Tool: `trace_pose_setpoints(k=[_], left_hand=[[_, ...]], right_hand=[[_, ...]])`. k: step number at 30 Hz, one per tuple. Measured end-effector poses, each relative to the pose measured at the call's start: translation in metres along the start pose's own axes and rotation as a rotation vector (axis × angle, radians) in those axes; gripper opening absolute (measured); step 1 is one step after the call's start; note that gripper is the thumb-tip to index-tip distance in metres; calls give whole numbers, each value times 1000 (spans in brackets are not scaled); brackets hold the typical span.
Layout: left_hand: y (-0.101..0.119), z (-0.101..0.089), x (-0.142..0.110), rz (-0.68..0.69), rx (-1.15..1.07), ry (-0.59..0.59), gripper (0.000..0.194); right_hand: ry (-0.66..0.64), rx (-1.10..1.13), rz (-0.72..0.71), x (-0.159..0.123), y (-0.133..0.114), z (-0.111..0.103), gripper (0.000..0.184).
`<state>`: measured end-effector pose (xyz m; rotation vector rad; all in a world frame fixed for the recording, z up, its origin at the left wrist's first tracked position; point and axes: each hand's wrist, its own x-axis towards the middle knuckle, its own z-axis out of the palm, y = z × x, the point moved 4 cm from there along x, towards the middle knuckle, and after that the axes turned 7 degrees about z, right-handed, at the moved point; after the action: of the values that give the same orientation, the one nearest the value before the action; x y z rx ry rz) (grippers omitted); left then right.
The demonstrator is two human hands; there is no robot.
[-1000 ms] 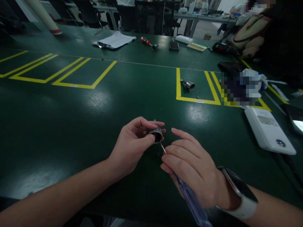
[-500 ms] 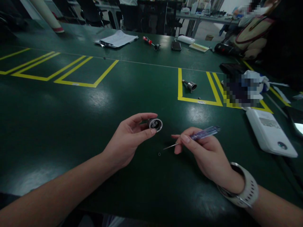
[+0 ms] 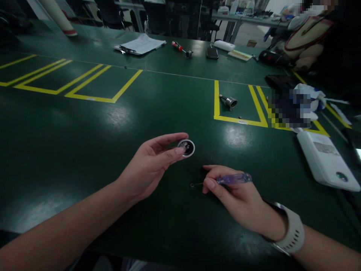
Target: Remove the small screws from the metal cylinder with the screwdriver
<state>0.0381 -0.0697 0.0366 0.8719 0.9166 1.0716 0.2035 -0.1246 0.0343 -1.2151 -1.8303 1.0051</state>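
Between thumb and fingers, my left hand (image 3: 150, 163) grips a round metal cup-shaped part (image 3: 189, 148), its open end facing up toward me and small fittings showing inside. My right hand (image 3: 231, 194) is closed on a small screwdriver (image 3: 234, 178) with a clear purple handle. The driver's thin shaft points left, and its tip meets a tiny dark nut-like ring (image 3: 192, 184) on the green table (image 3: 135, 226). Whether the tip sits in the ring or only touches it I cannot tell.
Inside a yellow-taped box lies another metal cup part with a stem (image 3: 229, 101). A white power bank (image 3: 328, 160) is at the right. Farther back are a red screwdriver (image 3: 177, 46), a clipboard with papers (image 3: 143, 44) and a dark phone-like block (image 3: 212, 53). A person sits back right.
My right hand has moved down and slightly left, bringing the screwdriver tip to the small ring. The metal part in my left hand has turned slightly, its thumb now covering more of the opening.
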Motion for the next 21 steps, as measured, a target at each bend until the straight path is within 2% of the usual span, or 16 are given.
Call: trace_pose_setpoints(k=[3,7,10,15,21], left_hand=[[1,-1,-1,9,44,11,33],[2,0,-1,69,41,-3,31],[1,1,-1,71,65,-5,25],[-3,2,-4,57,121,-1,27],[-6,5,-8,71,162,-7,27]], right_hand=[[-29,-134,-129,-4,-10,4,9],[-36,-329,-299,-9,-16,12,10],[59,-356,-391,-12,-17,10,9],[260,-295,-511,-15,-32,-6,11],[289,-330,-525,-7,-42,-9,13]])
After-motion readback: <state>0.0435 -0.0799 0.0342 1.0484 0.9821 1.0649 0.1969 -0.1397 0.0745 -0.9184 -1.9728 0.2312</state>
